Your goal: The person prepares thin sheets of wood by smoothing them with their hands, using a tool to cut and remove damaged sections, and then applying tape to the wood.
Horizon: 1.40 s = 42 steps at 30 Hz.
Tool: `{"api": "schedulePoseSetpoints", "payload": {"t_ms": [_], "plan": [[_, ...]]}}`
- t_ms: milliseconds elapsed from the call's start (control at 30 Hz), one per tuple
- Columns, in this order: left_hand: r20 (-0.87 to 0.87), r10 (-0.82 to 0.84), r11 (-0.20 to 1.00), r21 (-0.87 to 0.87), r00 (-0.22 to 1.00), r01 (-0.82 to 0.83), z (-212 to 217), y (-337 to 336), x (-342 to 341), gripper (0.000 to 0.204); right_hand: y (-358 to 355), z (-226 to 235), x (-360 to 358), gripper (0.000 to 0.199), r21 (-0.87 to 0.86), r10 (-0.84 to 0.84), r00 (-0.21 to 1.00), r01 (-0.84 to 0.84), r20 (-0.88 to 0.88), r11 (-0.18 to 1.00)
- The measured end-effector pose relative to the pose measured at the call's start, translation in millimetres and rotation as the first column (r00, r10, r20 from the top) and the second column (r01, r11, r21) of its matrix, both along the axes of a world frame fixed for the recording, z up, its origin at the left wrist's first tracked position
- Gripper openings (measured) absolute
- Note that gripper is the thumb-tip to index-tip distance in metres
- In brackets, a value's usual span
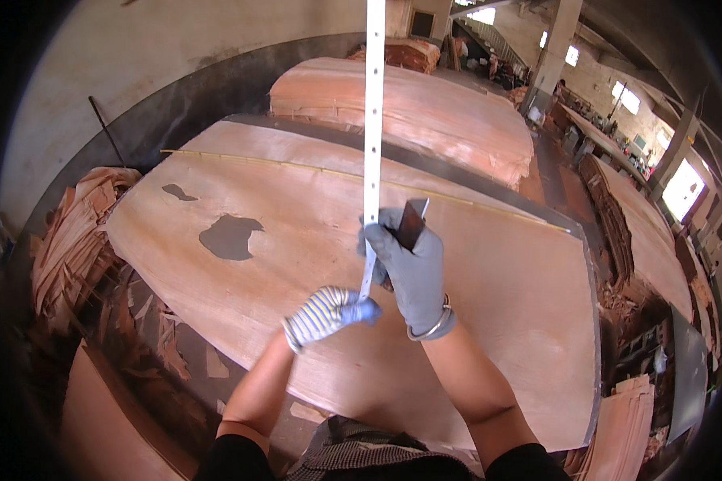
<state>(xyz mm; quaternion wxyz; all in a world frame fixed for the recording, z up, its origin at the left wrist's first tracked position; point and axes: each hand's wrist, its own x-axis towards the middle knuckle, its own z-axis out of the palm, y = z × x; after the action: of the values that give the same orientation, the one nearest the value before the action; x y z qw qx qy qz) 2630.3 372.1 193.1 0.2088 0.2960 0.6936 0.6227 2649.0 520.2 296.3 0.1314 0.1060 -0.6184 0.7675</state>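
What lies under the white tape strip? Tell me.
Under the white tape strip lies the top veneer sheet, with a thin yellowish line crossing beneath. The hands, left hand and right hand, cover its lower end.

both gloved hands (329, 314) (405, 260) reach forward, fingers (375, 240) curled closed.

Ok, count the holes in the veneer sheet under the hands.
2: a large hole left of the white tape, a small hole above-left of it. The hands could hide others.
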Motion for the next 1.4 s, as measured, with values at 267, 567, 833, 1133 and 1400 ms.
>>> {"api": "schedulePoseSetpoints", "payload": {"t_ms": [267, 567, 833, 1133, 1400], "plan": [[-0.112, 0.361, 0.911, 0.252, 0.926, -0.325, 87.4, 45.7, 1.7, 0.016, 44.4, -54.2, 48.0, 0.011, 0.147, -0.005, 0.966, -0.034, 0.257, 0.989], [-0.250, 0.565, 0.813, 0.331, 0.786, -0.479, 45.0, 101.0, -20.9, 0.028, 169.0, -129.5, 83.2, 0.018, 0.261, -0.264, 0.905, 0.180, 0.335, 0.948], [0.020, 0.166, 0.981, -0.104, 0.986, -0.163, -176.1, 220.8, 27.7, 0.017, 325.3, -255.5, 211.5, 0.012, 0.163, -0.366, 0.534, 0.388, 0.763, 0.907], [-0.517, -0.143, 0.932, -0.358, 0.844, -0.061, -238.3, 411.5, 80.3, 0.022, 517.4, -307.4, 249.9, 0.013, 0.283, -0.610, 0.261, 0.706, 0.748, 0.649], [-0.615, -0.312, 0.937, -0.326, 0.724, 0.128, -258.3, 595.6, 105.9, 0.026, 633.8, -338.3, 263.9, 0.019, 0.330, -0.703, 0.218, 0.765, 0.677, 0.554]]}}
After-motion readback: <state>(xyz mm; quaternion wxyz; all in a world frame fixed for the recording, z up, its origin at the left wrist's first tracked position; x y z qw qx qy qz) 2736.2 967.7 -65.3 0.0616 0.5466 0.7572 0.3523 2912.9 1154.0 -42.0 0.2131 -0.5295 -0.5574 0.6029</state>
